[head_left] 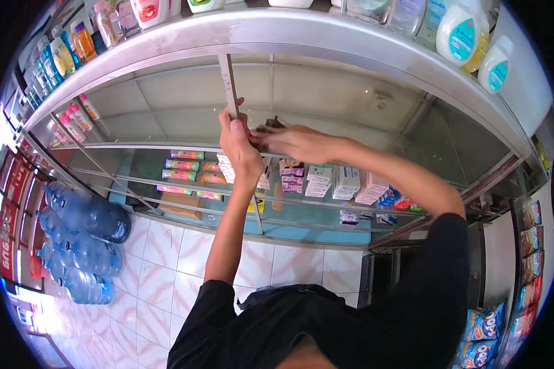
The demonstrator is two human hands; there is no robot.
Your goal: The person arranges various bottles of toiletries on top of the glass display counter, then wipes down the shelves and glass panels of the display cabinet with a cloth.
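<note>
My left hand [240, 147] is wrapped round the upright metal post [228, 86] of a glass display case, its thumb pointing up along the post. Just right of it, my right hand [301, 144] reaches across from the right, its fingers smeared by motion. A small dark thing [276, 124] shows behind the right fingers; its kind is unclear, and I cannot tell whether the hand holds it. Below both hands, the glass shelf carries white boxes [319, 178], purple packs [292, 175] and colourful tube-shaped packs [181, 165].
Bottles [461, 34] line the case's top ledge [277, 31]. Several large blue water jugs [92, 258] lie on the tiled floor [160, 246] at left. Snack bags [483, 326] hang at lower right. Small pink-capped bottles [77, 120] stand inside the case at left.
</note>
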